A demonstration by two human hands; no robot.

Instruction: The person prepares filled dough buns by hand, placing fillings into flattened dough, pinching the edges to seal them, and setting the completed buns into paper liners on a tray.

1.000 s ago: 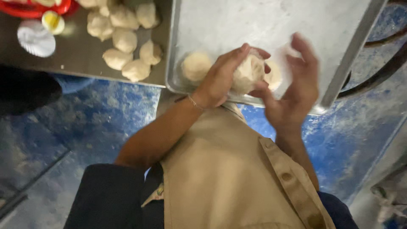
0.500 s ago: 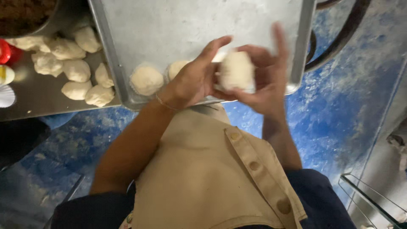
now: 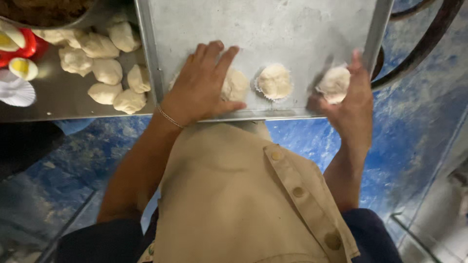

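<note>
A metal baking tray (image 3: 273,29) lies on the counter in front of me. My left hand (image 3: 202,83) rests flat on its near edge with fingers spread, partly covering a white dough bun (image 3: 237,86). A second bun (image 3: 274,80) in a white paper cup sits just right of it. My right hand (image 3: 350,104), blurred, grips a third dough bun (image 3: 334,83) low at the tray's near right corner.
Several raw dough pieces (image 3: 105,68) lie on the steel counter left of the tray. Farther left are a stack of white paper cups (image 3: 17,90), boiled egg halves (image 3: 23,68) and a red container (image 3: 29,46). A bowl of brown filling (image 3: 44,9) stands behind.
Both hands held one bun up between them; now the right hand has carried it down to the tray's right corner, and the left hand has dropped flat onto the tray.
</note>
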